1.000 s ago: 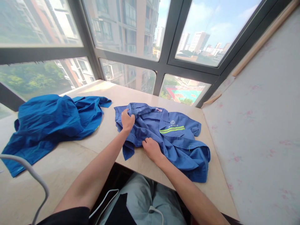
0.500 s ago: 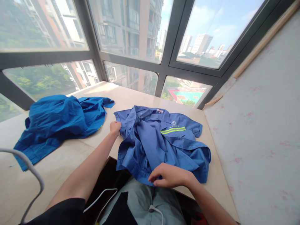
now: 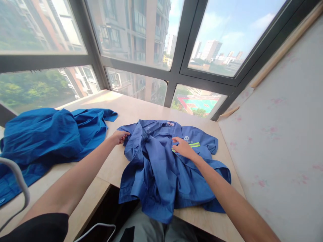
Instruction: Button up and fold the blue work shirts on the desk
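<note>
A blue work shirt [image 3: 161, 168] with a yellow-green reflective stripe lies crumpled on the light wooden table [image 3: 141, 109], its lower part hanging over the front edge. My left hand [image 3: 119, 136] pinches the shirt's left edge near the collar. My right hand [image 3: 183, 148] rests on the chest of the shirt by the stripe and logo, fingers closed on the cloth.
A pile of brighter blue garments [image 3: 47, 137] lies on the table at the left. A white cable [image 3: 17, 181] curves at the lower left. Large windows [image 3: 141, 40] stand behind the table, and a pale wall [image 3: 282, 134] bounds the right side.
My right hand moved from the shirt's hem at the front edge up to the chest by the stripe. The left hand shifted slightly along the shirt's left edge. The shirt spread further over the edge.
</note>
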Demonstrator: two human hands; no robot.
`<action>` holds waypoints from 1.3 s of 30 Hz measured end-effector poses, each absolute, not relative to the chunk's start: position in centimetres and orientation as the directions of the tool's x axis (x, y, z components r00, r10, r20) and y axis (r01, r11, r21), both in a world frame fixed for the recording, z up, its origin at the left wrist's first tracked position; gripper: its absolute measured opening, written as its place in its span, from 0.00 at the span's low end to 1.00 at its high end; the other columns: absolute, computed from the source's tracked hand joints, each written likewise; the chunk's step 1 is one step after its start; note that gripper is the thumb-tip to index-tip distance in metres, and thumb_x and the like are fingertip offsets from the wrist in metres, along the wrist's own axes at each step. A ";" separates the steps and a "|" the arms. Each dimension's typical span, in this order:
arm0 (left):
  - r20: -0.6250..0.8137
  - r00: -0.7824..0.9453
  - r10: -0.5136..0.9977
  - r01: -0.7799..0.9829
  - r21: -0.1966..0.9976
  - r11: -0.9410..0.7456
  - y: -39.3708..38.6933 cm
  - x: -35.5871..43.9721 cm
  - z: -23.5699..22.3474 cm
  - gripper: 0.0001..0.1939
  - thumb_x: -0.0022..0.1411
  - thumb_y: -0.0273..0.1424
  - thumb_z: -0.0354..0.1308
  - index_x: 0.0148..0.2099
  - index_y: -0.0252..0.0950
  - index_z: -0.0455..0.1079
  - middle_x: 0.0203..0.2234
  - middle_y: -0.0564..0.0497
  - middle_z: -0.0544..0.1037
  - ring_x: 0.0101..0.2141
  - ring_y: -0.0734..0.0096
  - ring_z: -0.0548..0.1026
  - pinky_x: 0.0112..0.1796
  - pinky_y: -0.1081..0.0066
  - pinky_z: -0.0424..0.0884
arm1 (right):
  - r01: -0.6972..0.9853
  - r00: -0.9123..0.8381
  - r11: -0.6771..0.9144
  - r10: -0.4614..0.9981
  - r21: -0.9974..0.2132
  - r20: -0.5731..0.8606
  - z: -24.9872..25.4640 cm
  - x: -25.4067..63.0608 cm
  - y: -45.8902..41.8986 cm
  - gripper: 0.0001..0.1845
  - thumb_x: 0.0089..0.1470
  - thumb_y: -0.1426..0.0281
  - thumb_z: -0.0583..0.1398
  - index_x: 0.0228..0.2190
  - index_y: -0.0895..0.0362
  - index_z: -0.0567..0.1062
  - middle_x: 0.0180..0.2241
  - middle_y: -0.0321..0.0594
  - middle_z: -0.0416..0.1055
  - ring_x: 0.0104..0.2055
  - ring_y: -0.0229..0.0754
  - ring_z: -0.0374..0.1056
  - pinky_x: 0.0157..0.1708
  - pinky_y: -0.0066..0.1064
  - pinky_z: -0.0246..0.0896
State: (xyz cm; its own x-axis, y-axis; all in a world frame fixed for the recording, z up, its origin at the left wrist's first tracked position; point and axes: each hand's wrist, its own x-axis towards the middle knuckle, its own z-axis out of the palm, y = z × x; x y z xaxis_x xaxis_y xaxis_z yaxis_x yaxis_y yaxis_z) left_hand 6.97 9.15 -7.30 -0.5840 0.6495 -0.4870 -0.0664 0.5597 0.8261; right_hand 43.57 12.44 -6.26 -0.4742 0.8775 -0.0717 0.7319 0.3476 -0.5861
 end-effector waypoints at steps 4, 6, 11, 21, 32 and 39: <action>-0.465 -0.592 0.658 -0.171 0.871 0.461 11.6 5.5 -5.7 0.07 0.54 0.21 0.59 0.28 0.32 0.63 0.17 0.52 0.65 0.16 0.80 0.63 0.16 0.80 0.56 | 0.873 -0.323 0.254 0.941 -0.418 -0.103 -7.1 42.9 16.5 0.32 0.55 0.75 0.55 0.61 0.63 0.60 0.61 0.58 0.57 0.59 0.51 0.63 0.57 0.40 0.58; -0.382 -0.656 0.651 -0.172 0.915 0.364 13.1 4.3 -4.1 0.05 0.58 0.20 0.55 0.33 0.31 0.62 0.21 0.51 0.69 0.20 0.80 0.68 0.20 0.80 0.64 | 0.911 -0.259 0.193 0.956 -0.364 -0.140 -7.4 42.6 18.4 0.35 0.55 0.72 0.56 0.63 0.64 0.55 0.63 0.64 0.51 0.56 0.56 0.66 0.55 0.44 0.59; -0.115 -0.790 0.602 -0.036 0.989 0.141 17.7 1.1 -0.3 0.05 0.67 0.20 0.49 0.42 0.32 0.56 0.27 0.54 0.71 0.28 0.80 0.74 0.30 0.78 0.72 | 0.946 -0.195 0.132 0.961 -0.297 -0.196 -8.2 41.1 22.1 0.37 0.57 0.65 0.58 0.63 0.64 0.54 0.63 0.65 0.49 0.56 0.59 0.67 0.54 0.45 0.60; -0.043 -0.708 0.705 0.205 0.942 0.264 22.6 0.1 -3.0 0.23 0.58 0.20 0.58 0.54 0.27 0.57 0.34 0.48 0.75 0.38 0.68 0.77 0.42 0.65 0.73 | 0.951 -0.151 0.118 0.984 -0.286 -0.098 -10.3 39.6 26.5 0.32 0.62 0.61 0.55 0.59 0.70 0.61 0.65 0.67 0.48 0.64 0.62 0.56 0.60 0.44 0.54; 0.262 -0.646 0.717 0.665 0.655 0.359 17.0 7.8 -6.4 0.26 0.57 0.26 0.54 0.59 0.29 0.63 0.52 0.38 0.73 0.54 0.55 0.70 0.55 0.60 0.65 | 0.952 -0.169 0.116 0.971 -0.283 -0.170 -12.8 44.9 27.7 0.31 0.64 0.59 0.52 0.57 0.72 0.65 0.66 0.66 0.49 0.71 0.55 0.43 0.65 0.40 0.44; 0.272 -0.749 0.604 0.620 0.609 0.495 9.9 15.5 -5.7 0.30 0.59 0.28 0.54 0.63 0.26 0.61 0.61 0.34 0.65 0.65 0.44 0.55 0.62 0.43 0.52 | 0.911 -0.248 0.181 0.959 -0.371 -0.141 -10.4 46.6 24.6 0.30 0.65 0.57 0.49 0.57 0.67 0.67 0.61 0.59 0.62 0.65 0.54 0.58 0.62 0.39 0.52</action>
